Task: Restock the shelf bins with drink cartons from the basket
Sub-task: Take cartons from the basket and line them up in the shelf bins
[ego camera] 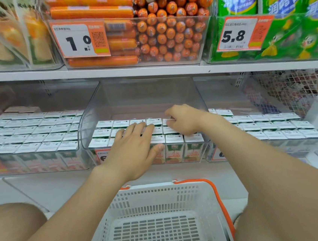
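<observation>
While we reach into the clear plastic middle bin (144,96), our left hand (134,150) lies flat, fingers straight, on its upright white-topped drink cartons (193,138); our right hand (183,119) curls its fingers on a back-row carton (167,122). A white slotted plastic basket (156,196) sits below.

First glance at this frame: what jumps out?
Both hands are in the middle clear bin: the left hand lies flat on the drink cartons, the right hand pinches a back-row carton. Above, a bin of orange sausages; below, the white basket shows no cartons.
</observation>
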Available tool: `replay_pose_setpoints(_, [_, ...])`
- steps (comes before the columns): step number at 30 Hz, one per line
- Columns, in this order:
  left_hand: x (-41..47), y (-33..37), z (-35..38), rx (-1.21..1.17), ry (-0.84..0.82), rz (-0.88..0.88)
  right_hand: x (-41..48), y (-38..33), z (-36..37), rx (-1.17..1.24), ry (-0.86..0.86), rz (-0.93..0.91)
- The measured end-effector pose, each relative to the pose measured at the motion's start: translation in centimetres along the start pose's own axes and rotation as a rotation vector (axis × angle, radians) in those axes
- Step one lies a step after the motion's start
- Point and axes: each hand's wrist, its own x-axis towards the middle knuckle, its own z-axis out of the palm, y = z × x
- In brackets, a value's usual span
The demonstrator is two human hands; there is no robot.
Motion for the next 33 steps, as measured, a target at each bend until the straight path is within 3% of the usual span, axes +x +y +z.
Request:
replay_pose_setpoints(2, [-0.2,0.9,0.0,-0.025,0.097,0.039,-1.7,-0.8,-0.8,-0.016,0.148,-0.049])
replay_pose_setpoints(5, [-0.2,2.7,-0.3,-0.107,0.267,0.101,-6.1,-1.2,-3.2,0.169,0.4,-0.108])
replay_pose_setpoints(9, [0.5,5.7,-0.7,-0.178,0.353,0.151,-11.1,2.6,-5.3,0.254,0.511,0.088])
replay_pose_setpoints(12, [1.2,8.2,-0.4,-0.204,0.34,0.193,-10.3,8.0,-4.9,0.103,0.41,0.273])
replay_pose_setpoints(16, [2.8,11.2,0.6,-0.228,0.342,0.232,-7.6,13.3,-3.4,0.011,0.193,0.259])
replay_pose_setpoints(23, [5.5,12.3,2.7,-0.118,0.292,0.183,-3.4,15.3,-3.2,0.388,0.114,0.245])
replay_pose_setpoints(33, [5.4,13.9,2.9,-0.027,0.338,0.103,-0.8,13.9,-3.1,0.344,-0.049,0.227])
